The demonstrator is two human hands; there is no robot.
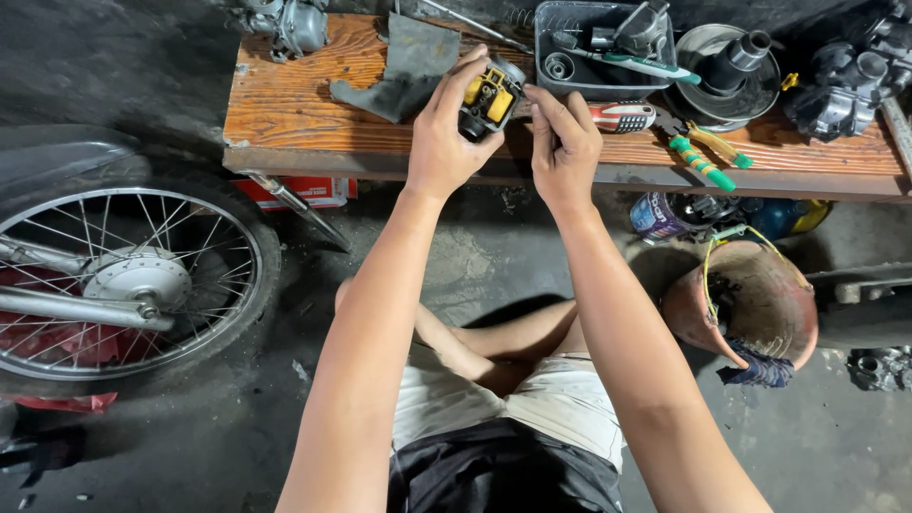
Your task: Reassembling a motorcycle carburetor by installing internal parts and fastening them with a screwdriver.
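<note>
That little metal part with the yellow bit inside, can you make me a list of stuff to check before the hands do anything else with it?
1. Left hand has hold of the metal part: ok, fingers wrap round it.
2. Right hand is up at the part: ok, its fingertips sit at the right edge; whether they pinch anything is too small to see.
3. Part is over the wooden bench, not the floor: ok.
4. Yellow piece faces the person: ok.
5. Tools close by: ok, green-handled pliers and a screwdriver lie on the bench.
6. Part is clean inside: cannot tell.
</note>
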